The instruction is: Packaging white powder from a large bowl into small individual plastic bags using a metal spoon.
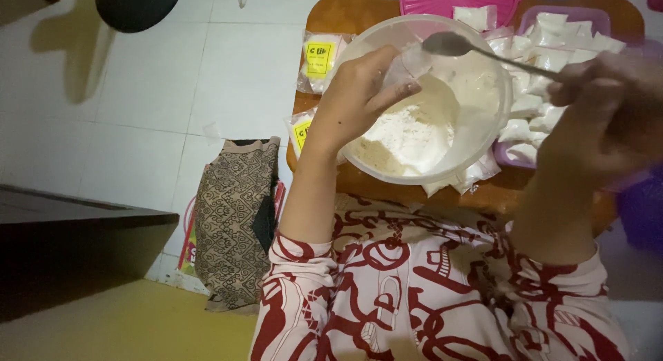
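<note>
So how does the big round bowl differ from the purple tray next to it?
The clear round bowl holds loose white powder, while the purple tray is rectangular and piled with small filled bags. The bowl sits right in front of the person, under the left hand and the spoon held by the right hand; the tray stands off to the right side. Both rest on the wooden table and look plastic.

Lighting: dim, warm, uneven indoor light. Brightest zone: white floor tiles (173, 78) at upper left, carrying soft dark shadows. Darkest zone: lower left, nearly black. Right hand (594, 119): motion-blurred, outline smeared. Left hand (359, 99): fairly sharp. White bowl (476, 147): mild sheen on its rim, no harsh glare. Overall image: grainy, soft.
</note>
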